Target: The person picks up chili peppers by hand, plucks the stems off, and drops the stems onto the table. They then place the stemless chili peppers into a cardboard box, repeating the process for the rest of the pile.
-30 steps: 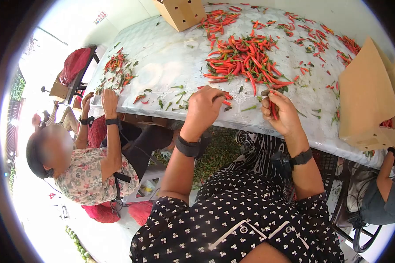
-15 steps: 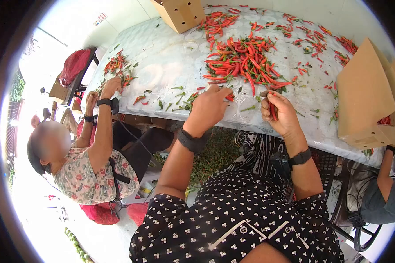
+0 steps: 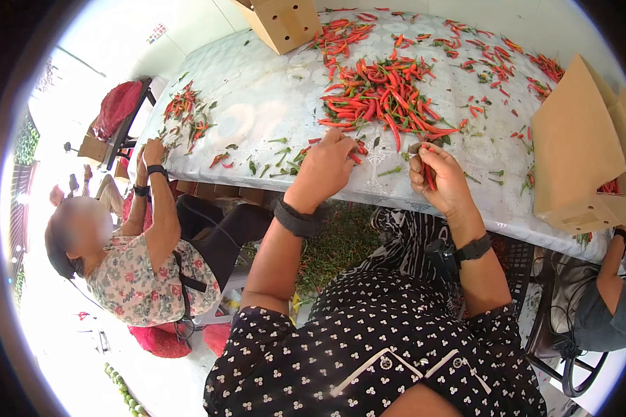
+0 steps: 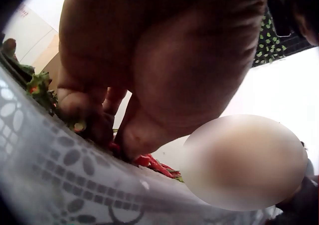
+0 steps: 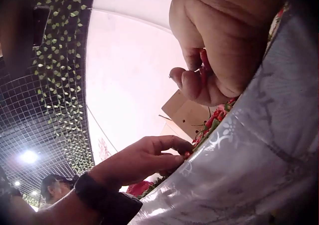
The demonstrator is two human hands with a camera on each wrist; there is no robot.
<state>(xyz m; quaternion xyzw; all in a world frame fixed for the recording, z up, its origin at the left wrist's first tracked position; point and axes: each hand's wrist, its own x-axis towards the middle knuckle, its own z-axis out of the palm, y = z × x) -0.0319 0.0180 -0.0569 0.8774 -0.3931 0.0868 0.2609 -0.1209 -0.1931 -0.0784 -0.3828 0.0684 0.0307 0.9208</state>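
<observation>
"What stood at the far left?"

"One person in a flowered shirt [image 3: 153, 281], two hands [image 3: 150, 154] at the table's near edge by a small pile of red chillies and green stems [image 3: 182, 104]. A small printed sticker [image 3: 156, 33] on the wall was too small to read."

"And further right?"

"One of two tan cardboard boxes [image 3: 279, 26] stood at the far side of the white patterned table [image 3: 254, 80]. Nearer, the left hand [image 3: 321, 170] reached in palm down, wrist bent, thumb and fingertips pinching a small red chilli [image 5: 187, 155] low at the tabletop, loose green stems [image 3: 279, 151] just left of it."

"What lay beyond the hands?"

"One large heap of glossy red chillies [image 3: 382, 97], too many to count."

"The right hand?"

"The right hand [image 3: 444, 182] was raised at the near edge, fingers curled round at least two slim red chillies [image 3: 429, 174]. Both wrists wore black bands, one each. The second tan box [image 3: 579, 149] stood at the right end."
</observation>
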